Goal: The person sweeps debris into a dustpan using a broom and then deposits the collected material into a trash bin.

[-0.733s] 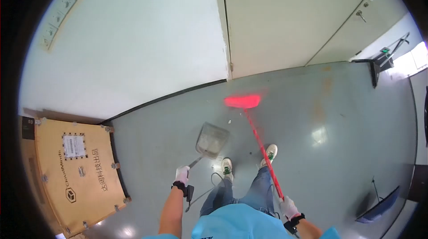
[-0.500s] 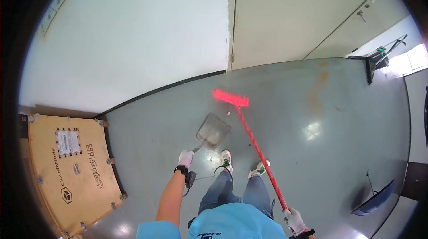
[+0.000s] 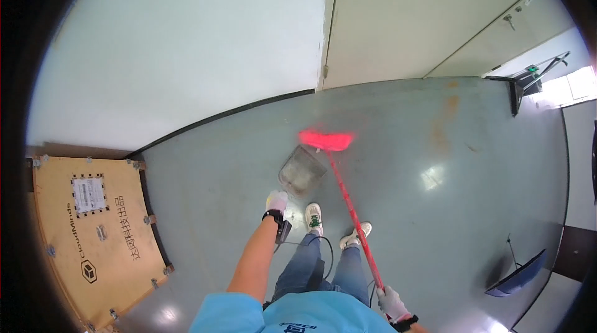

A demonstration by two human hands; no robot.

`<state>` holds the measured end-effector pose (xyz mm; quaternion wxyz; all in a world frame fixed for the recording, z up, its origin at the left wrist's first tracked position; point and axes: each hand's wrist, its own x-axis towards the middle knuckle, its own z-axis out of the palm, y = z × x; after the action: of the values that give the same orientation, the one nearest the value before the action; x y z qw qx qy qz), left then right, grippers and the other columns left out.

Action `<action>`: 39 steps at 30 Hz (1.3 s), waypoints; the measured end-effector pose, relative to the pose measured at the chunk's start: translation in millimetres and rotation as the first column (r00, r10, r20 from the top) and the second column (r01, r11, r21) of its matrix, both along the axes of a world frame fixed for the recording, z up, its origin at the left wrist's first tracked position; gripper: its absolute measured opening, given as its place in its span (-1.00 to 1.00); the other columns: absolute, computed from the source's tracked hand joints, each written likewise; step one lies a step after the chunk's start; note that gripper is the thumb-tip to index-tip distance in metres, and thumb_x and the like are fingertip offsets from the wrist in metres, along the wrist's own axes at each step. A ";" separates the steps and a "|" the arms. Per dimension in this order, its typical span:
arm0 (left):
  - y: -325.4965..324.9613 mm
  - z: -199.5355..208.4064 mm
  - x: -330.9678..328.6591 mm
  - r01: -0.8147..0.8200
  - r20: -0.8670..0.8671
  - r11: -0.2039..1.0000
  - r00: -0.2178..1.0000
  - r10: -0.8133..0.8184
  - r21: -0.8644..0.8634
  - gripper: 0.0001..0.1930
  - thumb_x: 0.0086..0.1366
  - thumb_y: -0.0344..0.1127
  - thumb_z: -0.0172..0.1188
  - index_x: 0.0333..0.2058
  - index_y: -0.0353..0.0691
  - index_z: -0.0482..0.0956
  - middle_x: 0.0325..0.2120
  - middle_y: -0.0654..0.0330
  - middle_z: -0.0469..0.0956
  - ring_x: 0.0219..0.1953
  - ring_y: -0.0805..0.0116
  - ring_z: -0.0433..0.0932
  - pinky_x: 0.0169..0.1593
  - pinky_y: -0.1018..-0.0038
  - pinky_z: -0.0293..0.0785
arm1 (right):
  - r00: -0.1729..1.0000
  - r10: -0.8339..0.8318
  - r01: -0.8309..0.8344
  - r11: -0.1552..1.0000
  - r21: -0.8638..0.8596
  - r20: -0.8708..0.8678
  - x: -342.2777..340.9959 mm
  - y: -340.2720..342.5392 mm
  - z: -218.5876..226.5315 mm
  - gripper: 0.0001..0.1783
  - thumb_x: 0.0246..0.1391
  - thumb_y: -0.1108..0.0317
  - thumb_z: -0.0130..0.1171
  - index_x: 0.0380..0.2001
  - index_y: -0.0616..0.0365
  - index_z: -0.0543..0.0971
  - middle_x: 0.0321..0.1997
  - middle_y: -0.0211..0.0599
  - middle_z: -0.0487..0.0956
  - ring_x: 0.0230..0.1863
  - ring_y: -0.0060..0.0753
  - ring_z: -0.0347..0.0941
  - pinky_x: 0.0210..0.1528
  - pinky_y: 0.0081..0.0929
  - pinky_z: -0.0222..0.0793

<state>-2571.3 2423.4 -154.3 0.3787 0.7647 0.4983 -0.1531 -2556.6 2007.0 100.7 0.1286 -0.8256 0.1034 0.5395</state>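
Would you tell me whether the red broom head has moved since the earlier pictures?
Yes. The red broom head swept left, toward the grey dustpan, judged against the door frame.

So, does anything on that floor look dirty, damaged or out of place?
Yes: a rusty orange stain streaks the grey floor near the door, to the right of the red broom and the dustpan. Otherwise nothing looks spilled or broken.

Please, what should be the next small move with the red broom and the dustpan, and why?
Probably a short pull of the red broom toward the grey dustpan. The bristle head lies on the floor just beyond the pan's far edge, the left hand holds the pan low by its handle, and the right hand grips the top of the stick. Whether dust lies there cannot be seen.
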 end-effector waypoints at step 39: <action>23.9 -20.5 -77.7 0.080 -0.126 0.995 0.988 -0.087 -0.060 -0.78 -0.02 -0.37 -0.04 -0.40 -0.24 0.54 -0.39 -0.06 0.49 -0.31 0.02 0.49 -0.23 0.28 0.40 | 0.940 -0.298 0.333 0.904 0.269 -0.165 -18.0 -58.6 117.4 -0.75 0.07 0.16 -0.11 -0.42 0.11 0.41 -0.77 -0.60 0.22 -0.84 -0.75 0.06 -0.84 -0.71 -0.03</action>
<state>-2649.0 2447.3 -174.9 0.3598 0.7629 0.4848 -0.2311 -2574.7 1948.4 218.1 0.3285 -0.7358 0.1624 0.5694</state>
